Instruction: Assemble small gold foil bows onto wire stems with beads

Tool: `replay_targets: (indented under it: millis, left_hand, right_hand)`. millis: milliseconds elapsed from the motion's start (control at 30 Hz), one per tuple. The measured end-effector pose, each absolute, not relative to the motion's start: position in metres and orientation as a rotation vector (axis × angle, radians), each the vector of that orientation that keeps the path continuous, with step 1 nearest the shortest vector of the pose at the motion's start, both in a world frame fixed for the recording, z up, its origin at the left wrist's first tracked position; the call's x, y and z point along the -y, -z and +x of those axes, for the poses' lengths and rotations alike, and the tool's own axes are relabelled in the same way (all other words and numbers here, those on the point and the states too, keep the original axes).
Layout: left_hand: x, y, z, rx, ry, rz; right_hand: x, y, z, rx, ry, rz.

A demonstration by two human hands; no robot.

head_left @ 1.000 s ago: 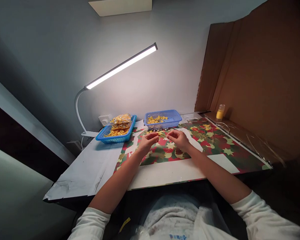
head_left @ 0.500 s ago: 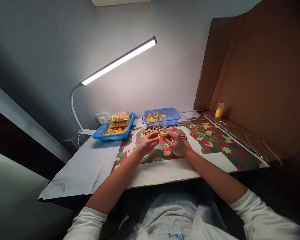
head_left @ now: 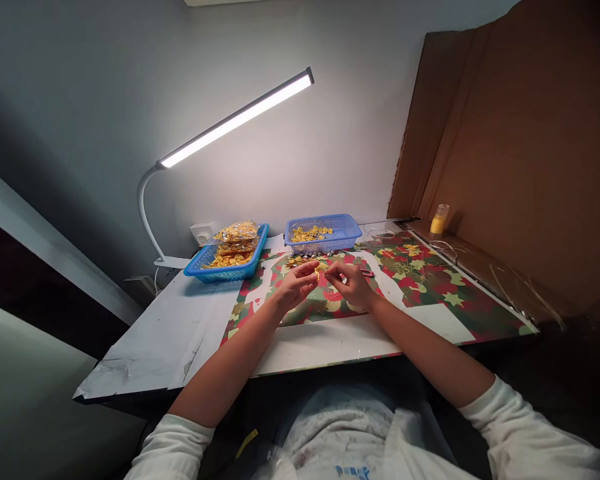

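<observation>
Over the patterned mat [head_left: 430,293], left hand [head_left: 294,288] and right hand [head_left: 351,285] meet fingertip to fingertip, both pinching a small yellow piece [head_left: 319,274] under the lamp [head_left: 235,120]. Two blue baskets [head_left: 321,233] of similar pieces sit just behind, within reach.

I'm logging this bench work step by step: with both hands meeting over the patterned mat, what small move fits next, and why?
Probably bring the fingertips closer and seat the small yellow piece. The left hand and right hand pinch at it together above the patterned mat, apart from the blue basket of similar yellow pieces behind.
</observation>
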State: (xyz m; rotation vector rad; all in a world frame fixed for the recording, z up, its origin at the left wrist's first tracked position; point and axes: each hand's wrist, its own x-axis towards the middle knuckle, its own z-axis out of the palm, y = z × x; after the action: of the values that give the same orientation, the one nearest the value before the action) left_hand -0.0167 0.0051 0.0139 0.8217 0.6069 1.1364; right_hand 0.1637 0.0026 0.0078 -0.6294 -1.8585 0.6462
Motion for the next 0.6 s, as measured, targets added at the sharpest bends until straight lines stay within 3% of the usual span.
replay_targets:
  millis: [600]
  left_hand:
    - [-0.0016, -0.0125, -0.0158, -0.55, -1.057, 0.867]
  right_hand:
    - [-0.0006, -0.0071, 0.1626, 1.822, -0.78, -0.599]
